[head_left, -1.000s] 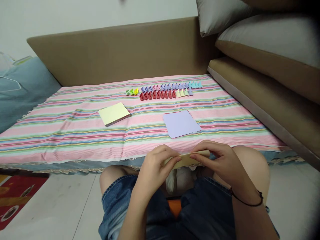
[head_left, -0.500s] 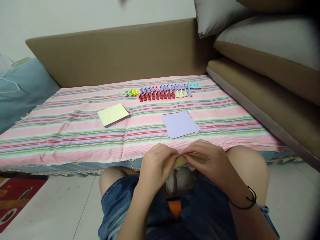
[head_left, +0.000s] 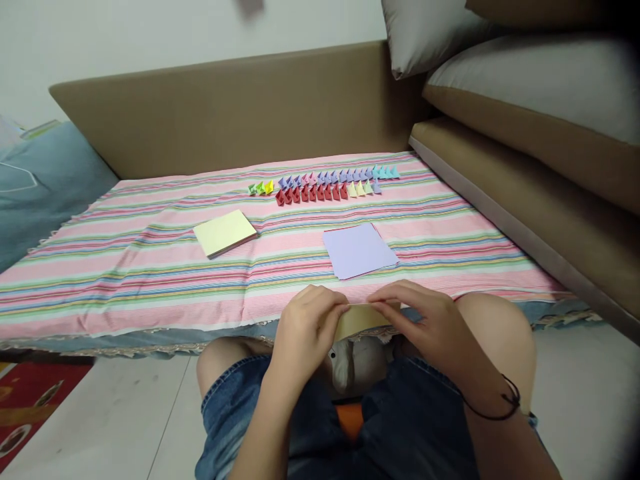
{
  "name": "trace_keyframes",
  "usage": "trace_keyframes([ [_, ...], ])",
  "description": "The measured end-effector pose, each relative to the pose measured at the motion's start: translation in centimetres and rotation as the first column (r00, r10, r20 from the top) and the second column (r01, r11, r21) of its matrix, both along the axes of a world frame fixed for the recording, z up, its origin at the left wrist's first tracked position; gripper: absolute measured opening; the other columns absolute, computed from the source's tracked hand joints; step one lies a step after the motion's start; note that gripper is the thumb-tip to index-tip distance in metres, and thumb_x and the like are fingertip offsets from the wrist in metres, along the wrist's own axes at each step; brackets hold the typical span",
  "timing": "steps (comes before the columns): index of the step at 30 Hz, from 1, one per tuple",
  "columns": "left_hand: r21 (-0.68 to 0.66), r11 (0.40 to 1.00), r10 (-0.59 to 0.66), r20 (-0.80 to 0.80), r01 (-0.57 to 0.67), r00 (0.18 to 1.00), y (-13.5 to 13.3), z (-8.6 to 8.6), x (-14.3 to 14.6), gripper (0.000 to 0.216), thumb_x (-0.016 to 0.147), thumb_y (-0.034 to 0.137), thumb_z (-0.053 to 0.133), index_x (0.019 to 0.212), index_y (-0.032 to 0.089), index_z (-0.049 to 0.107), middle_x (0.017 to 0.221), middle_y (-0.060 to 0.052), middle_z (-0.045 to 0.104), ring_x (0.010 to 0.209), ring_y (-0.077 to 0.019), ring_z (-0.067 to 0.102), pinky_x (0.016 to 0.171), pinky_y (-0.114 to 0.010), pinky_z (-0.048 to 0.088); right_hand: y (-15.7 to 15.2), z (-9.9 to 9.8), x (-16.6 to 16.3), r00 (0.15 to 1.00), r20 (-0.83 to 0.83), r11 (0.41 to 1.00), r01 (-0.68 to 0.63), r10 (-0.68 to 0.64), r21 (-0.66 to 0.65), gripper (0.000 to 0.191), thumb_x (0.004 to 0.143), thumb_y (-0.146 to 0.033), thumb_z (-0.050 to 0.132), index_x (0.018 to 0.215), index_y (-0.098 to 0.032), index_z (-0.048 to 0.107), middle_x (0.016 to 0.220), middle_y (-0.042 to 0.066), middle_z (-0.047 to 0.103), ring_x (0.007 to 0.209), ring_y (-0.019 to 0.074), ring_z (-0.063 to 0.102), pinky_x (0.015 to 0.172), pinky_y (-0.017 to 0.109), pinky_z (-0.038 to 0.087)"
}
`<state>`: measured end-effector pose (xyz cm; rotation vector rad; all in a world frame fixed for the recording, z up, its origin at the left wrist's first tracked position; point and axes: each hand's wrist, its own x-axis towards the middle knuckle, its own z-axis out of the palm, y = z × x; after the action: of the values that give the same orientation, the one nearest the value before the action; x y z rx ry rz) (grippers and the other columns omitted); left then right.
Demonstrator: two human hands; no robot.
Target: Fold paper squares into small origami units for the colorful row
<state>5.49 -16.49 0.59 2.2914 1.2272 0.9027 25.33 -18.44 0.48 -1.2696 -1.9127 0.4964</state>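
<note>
We are pinching a folded paper strip (head_left: 361, 319) with the fingers (head_left: 334, 308) of both hands, clamped on its top edge from either side. The strip is pale tan, flat and long, and it is lying level between the hands, just in front of the sofa seat's near edge and above our lap. Our left hand (head_left: 306, 328) is curling over the strip's left end with the knuckles up. Our right hand (head_left: 427, 321) is arching over the right end, and a thin dark cord bracelet (head_left: 503, 400) is circling that wrist. Below the hands we are seeing faded denim shorts (head_left: 400, 427). Beyond them a soft striped cloth (head_left: 150, 267) in pink, green and blue is covering the seat. A loose square stack of lilac paper (head_left: 359, 250) is lying on it near the hands, and a neat stack of pale yellow paper (head_left: 225, 232) is lying well to the left. Farther back, small folded pieces (head_left: 325, 183) in green, violet, red, yellow and blue are standing in two close rows. A smooth brown backrest (head_left: 225, 113) is rising behind the cloth, and grey cushions (head_left: 525, 87) are piling up at the right.
</note>
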Motion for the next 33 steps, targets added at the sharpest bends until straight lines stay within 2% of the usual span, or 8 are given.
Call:
trace_keyframes([
  [8, 0.0, 0.999, -0.039, -0.001, 0.039, 0.999, -0.2, -0.8, 1.2, 0.013, 0.089, 0.02, 0.045, 0.09, 0.019, 0.058, 0.084, -0.004, 0.062, 0.082, -0.0177, 0.055, 0.073, -0.029, 0.041, 0.0, -1.9, -1.9, 0.996, 0.051, 0.987, 0.068, -0.076, 0.147, 0.01, 0.088, -0.017, 0.052, 0.085, -0.019, 0.062, 0.081, 0.003, 0.066, 0.079, 0.0175, 0.058, 0.073, 0.031, 0.042],
  [14, 0.001, 1.0, 0.003, -0.04, -0.003, 0.999, 0.5, -1.1, -0.9, 0.014, 0.09, 0.019, 0.043, 0.085, 0.019, 0.056, 0.081, -0.004, 0.06, 0.079, -0.0173, 0.054, 0.072, -0.03, 0.041, 0.0, -1.9, -0.1, 0.981, 0.058, 0.959, 0.165, -0.183, 0.231, 0.01, 0.087, -0.016, 0.052, 0.083, -0.018, 0.06, 0.08, 0.003, 0.065, 0.078, 0.0171, 0.058, 0.073, 0.03, 0.042],
  [19, 0.137, 0.973, 0.197, -0.099, -0.183, 0.975, 1.3, -1.2, -3.1, 0.012, 0.089, 0.017, 0.042, 0.087, 0.018, 0.054, 0.083, -0.005, 0.059, 0.082, -0.0193, 0.054, 0.074, -0.033, 0.041, 0.2, -1.5, 1.4, 0.947, 0.03, 0.903, 0.295, -0.319, 0.312, 0.009, 0.086, -0.014, 0.053, 0.082, -0.018, 0.059, 0.08, 0.004, 0.064, 0.08, 0.0178, 0.058, 0.074, 0.03, 0.042],
  [21, 0.214, 0.949, 0.249, -0.064, -0.23, 0.966, 1.1, -0.9, -2.8, 0.01, 0.088, 0.017, 0.045, 0.09, 0.018, 0.054, 0.086, -0.005, 0.06, 0.086, -0.0201, 0.053, 0.077, -0.034, 0.04, 0.2, -1.5, 1.1, 0.952, 0.053, 0.907, 0.269, -0.301, 0.325, 0.008, 0.087, -0.014, 0.052, 0.083, -0.018, 0.058, 0.08, 0.004, 0.064, 0.08, 0.0183, 0.057, 0.075, 0.032, 0.042],
  [24, 0.204, 0.976, 0.089, -0.046, -0.077, 0.995, 0.3, -0.3, -1.3, 0.019, 0.087, 0.02, 0.051, 0.106, 0.019, 0.053, 0.101, -0.007, 0.06, 0.097, -0.0206, 0.052, 0.084, -0.034, 0.04, 0.1, -1.6, -0.4, 0.979, 0.093, 0.939, 0.145, -0.181, 0.311, 0.009, 0.087, -0.013, 0.05, 0.085, -0.018, 0.058, 0.081, 0.004, 0.064, 0.078, 0.0182, 0.056, 0.074, 0.033, 0.041],
  [26, 0.183, 0.983, 0.019, -0.049, -0.01, 0.999, -0.1, -0.1, -0.3, 0.013, 0.087, 0.02, 0.051, 0.099, 0.019, 0.056, 0.094, -0.006, 0.062, 0.092, -0.0196, 0.053, 0.081, -0.033, 0.04, 0.0, -1.6, -1.3, 0.986, 0.088, 0.946, 0.106, -0.139, 0.305, 0.009, 0.088, -0.013, 0.049, 0.086, -0.018, 0.057, 0.081, 0.004, 0.063, 0.078, 0.0178, 0.055, 0.073, 0.033, 0.04],
  [29, 0.181, 0.983, 0.015, -0.086, 0.001, 0.996, -0.2, -0.1, 0.4, 0.011, 0.089, 0.019, 0.047, 0.086, 0.019, 0.058, 0.08, -0.004, 0.061, 0.082, -0.0189, 0.052, 0.074, -0.033, 0.04, 0.1, -1.4, -2.0, 0.986, 0.103, 0.946, 0.093, -0.131, 0.31, 0.008, 0.087, -0.013, 0.051, 0.087, -0.018, 0.058, 0.082, 0.004, 0.065, 0.08, 0.0179, 0.055, 0.076, 0.034, 0.039],
  [33, 0.212, 0.977, 0.01, -0.13, 0.018, 0.991, 0.2, -0.3, 0.5, 0.013, 0.089, 0.019, 0.047, 0.087, 0.018, 0.059, 0.08, -0.005, 0.062, 0.081, -0.0197, 0.052, 0.074, -0.034, 0.039, 0.5, -0.8, -2.3, 0.982, 0.167, 0.949, 0.032, -0.089, 0.313, 0.009, 0.085, -0.014, 0.054, 0.083, -0.02, 0.061, 0.08, 0.001, 0.066, 0.08, 0.0178, 0.056, 0.08, 0.036, 0.038],
])
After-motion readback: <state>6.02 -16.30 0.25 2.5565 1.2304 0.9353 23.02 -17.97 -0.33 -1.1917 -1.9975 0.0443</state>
